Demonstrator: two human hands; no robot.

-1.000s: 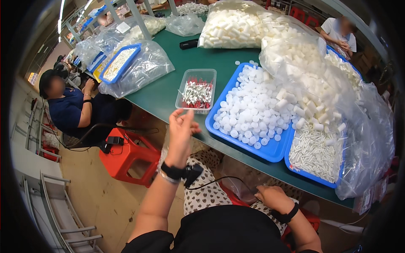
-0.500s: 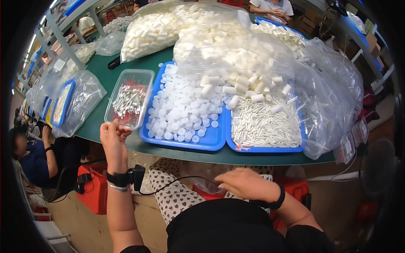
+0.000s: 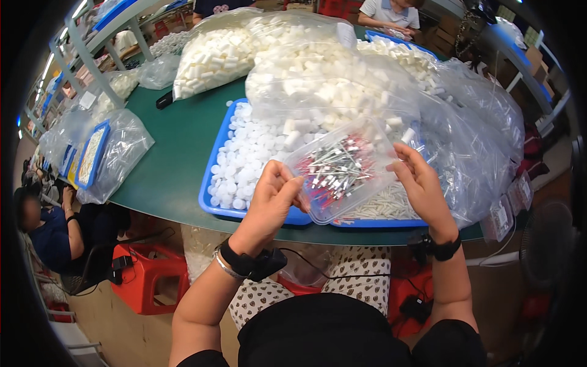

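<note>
Green table (image 3: 162, 174) beneath. Two blue trays on it, one of white discs (image 3: 235, 174), one of white pins (image 3: 382, 211). Clear box (image 3: 380, 147) above where the trays meet, between the hands; long axis slants lower left to upper right. Left hand (image 3: 273, 192) grips lower-left end, right hand (image 3: 420, 183) pinches right end; neither nearer. Thin red-and-silver pieces (image 3: 339, 171) lie inside, jumbled.

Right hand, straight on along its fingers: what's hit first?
The clear box, whose right edge the right hand holds. Beyond it, probably the bag of off-white cylinders, though depth is unclear.
</note>
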